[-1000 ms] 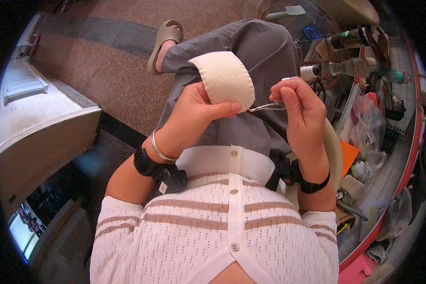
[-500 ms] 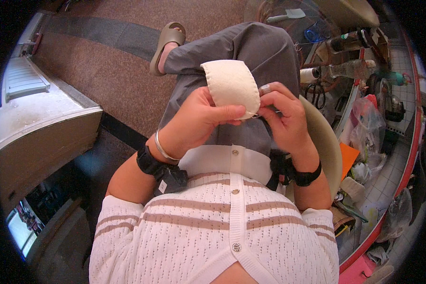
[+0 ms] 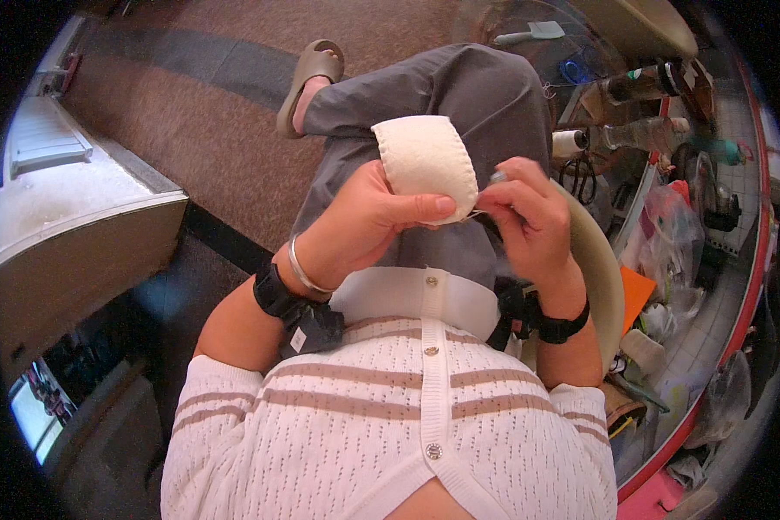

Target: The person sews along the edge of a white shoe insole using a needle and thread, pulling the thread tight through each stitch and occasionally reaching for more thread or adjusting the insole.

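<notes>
The left hand [image 3: 364, 208] is closed on a cream felt piece [image 3: 425, 165], its thumb flat on the upper face near the lower edge and the other fingers mostly hidden behind. The felt rises ahead of that hand, slightly curved, above the lap of the grey trousers [image 3: 485, 95], with stitches along its left and right edges. Just to its right, the right hand [image 3: 524, 217] has its fingers curled and the tips closed in a pinch, seemingly on the white thread [image 3: 472, 213] at the lower right corner of the felt; the fingers are a little blurred, and I cannot tell whether a needle is between them. A silvery ring [image 3: 497, 177] shows on one finger of this hand.

Judging by the thread and the edging, the step in hand is sewing along the rim, with the work now at the corner between the two hands. The next move would call for the left hand to keep the felt firm under the thumb while the right hand guides the thread cleanly through at the corner and draws it snug, without puckering the cloth.

Beyond the right hand, ahead and to its right, lies a white thread spool [image 3: 568, 144], with a glass bottle [image 3: 641, 134] farther right; an orange sheet [image 3: 638, 290] sits behind and to the right of that hand
</notes>
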The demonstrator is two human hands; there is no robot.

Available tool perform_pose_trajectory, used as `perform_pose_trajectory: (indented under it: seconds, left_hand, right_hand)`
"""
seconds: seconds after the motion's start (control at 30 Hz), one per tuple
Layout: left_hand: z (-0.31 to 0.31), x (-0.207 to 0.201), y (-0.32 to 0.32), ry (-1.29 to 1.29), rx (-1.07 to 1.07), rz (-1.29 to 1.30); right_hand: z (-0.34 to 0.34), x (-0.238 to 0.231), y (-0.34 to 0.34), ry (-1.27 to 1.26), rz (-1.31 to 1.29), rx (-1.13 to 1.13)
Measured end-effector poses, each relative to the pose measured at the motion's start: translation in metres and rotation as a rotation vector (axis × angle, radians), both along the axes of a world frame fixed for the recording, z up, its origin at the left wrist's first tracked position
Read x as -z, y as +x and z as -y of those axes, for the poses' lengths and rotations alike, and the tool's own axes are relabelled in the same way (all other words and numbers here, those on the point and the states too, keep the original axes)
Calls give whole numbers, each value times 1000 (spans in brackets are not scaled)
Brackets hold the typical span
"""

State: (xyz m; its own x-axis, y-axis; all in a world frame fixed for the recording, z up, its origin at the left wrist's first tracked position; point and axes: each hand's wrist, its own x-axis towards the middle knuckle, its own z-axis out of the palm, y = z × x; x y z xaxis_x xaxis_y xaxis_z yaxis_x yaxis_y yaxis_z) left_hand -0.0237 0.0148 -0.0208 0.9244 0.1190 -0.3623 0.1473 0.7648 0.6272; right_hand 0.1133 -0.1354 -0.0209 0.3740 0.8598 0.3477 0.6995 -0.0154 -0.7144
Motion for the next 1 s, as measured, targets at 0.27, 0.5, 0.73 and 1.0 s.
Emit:
perform_pose_trajectory:
  seconds: [0.27, 0.5, 0.73, 1.0]
  left_hand:
    - [-5, -2, -2, 0, -47, -6]
    - [-4, 3, -2, 20, -60, -11]
    - [-7, 5, -3, 36, -64, -46]
    - [-8, 4, -4, 26, -92, -43]
  right_hand:
    - [23, 7, 16, 205, -660, 267]
    - [14, 2, 23, 818, -1673, 386]
    - [56, -11, 65, 812, -1573, -153]
    - [138, 0, 107, 571, -577, 825]
